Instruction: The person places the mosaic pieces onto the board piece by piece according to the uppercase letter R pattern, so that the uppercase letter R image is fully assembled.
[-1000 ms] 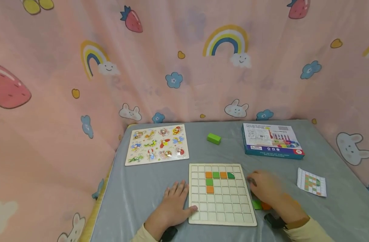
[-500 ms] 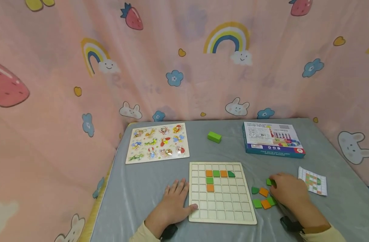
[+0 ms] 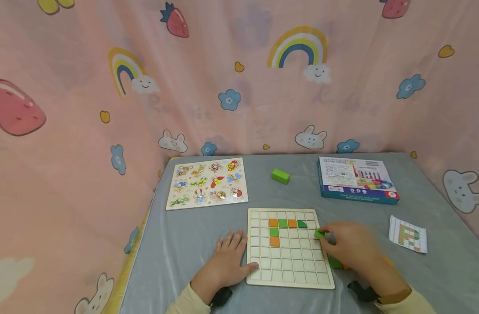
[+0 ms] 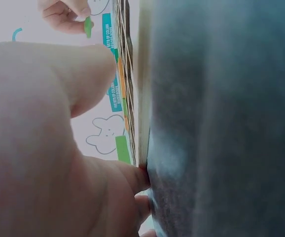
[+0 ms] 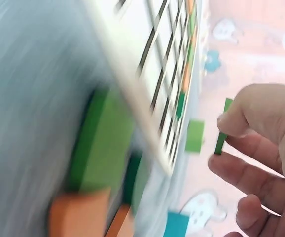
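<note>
A pale wooden grid board [image 3: 298,264] lies on the table, with orange and green square tiles and a dark green rounded tile [image 3: 302,224] set in a row near its far side. Two more tiles run down from the row's left end. My left hand [image 3: 225,264] rests flat against the board's left edge, fingers straight, thumb over the rim. Between thumb and fingers my right hand [image 3: 351,244] pinches a green tile [image 5: 224,127], held above the board's right edge. Beneath that hand lie loose tiles, partly hidden: a green tile [image 5: 103,140] and an orange tile [image 5: 81,212] among them.
A printed pattern card [image 3: 407,234] lies to the right. Behind stand a flat game box [image 3: 359,179], a green block [image 3: 280,176] and an insect puzzle board [image 3: 207,183]. A pink patterned curtain [image 3: 208,78] hangs along the table's back and left.
My right hand first reached right to the loose tiles, took a green one, and has brought it left to the board's edge. The left hand stays in place.
</note>
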### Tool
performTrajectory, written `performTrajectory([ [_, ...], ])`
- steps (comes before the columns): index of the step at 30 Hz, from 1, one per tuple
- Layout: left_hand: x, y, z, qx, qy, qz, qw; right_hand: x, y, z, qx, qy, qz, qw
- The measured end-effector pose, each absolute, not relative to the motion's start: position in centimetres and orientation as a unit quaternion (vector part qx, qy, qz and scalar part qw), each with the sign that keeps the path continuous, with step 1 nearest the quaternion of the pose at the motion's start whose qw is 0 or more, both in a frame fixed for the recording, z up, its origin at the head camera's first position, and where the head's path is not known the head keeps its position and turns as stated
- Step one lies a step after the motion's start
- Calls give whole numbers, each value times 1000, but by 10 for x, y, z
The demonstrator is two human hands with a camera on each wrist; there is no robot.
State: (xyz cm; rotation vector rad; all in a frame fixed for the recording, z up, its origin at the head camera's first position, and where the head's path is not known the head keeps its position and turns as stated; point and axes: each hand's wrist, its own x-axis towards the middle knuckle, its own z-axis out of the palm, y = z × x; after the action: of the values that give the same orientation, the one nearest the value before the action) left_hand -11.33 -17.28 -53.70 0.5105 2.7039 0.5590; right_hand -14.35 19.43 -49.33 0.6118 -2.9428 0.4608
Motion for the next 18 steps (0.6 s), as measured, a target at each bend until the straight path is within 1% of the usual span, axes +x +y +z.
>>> performTrajectory([
  [5,-112,-171,-529,177,950,194,169,-144,170,-493,259,-952,152,65],
  [10,-113,-171,-531,174,949,197,174,-148,152,-495,303,-940,146,49],
  [16,-115,-173,-538,176,949,200,168,-154,135,-502,338,-927,150,56],
  [18,-115,-172,-539,178,951,194,165,-154,130,-505,341,-927,151,50],
])
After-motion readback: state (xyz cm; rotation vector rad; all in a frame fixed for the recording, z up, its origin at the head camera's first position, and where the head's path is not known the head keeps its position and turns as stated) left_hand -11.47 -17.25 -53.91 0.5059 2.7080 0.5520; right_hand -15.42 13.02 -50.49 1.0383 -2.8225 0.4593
